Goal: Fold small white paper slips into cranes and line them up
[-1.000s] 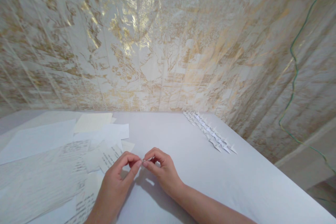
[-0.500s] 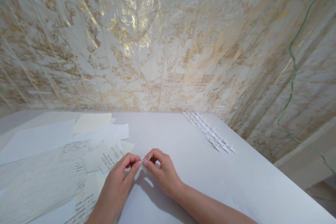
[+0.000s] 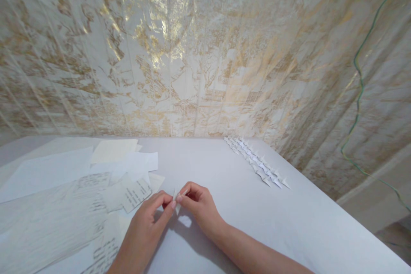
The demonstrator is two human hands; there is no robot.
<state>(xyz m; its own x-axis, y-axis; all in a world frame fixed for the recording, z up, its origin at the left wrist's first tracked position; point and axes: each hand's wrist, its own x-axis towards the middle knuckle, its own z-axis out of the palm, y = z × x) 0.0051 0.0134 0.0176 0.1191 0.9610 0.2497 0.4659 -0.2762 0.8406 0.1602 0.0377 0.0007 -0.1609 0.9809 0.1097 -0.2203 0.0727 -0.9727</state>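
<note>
Between my two hands is a small folded white paper piece (image 3: 177,208), held just above the table and partly hidden by my fingers. My left hand (image 3: 153,214) pinches it from the left with thumb and forefinger. From the right, my right hand (image 3: 199,205) grips it in the same kind of pinch, and the fingertips of both hands nearly meet. Thin points of the paper stick out above and below the fingers. Several small folded paper pieces (image 3: 257,162) with pointed tips lie in rows at the back right of the table.
Loose paper sheets (image 3: 48,205), some printed, overlap across the left side of the white table (image 3: 257,231). A gold-patterned covering (image 3: 192,72) hangs behind the table. At the right, a green cable (image 3: 358,107) runs down past the table's edge.
The paper piece has turned a little between my fingers, and more of its points show now. My left fingertips have shifted slightly right, closer to the right hand.
</note>
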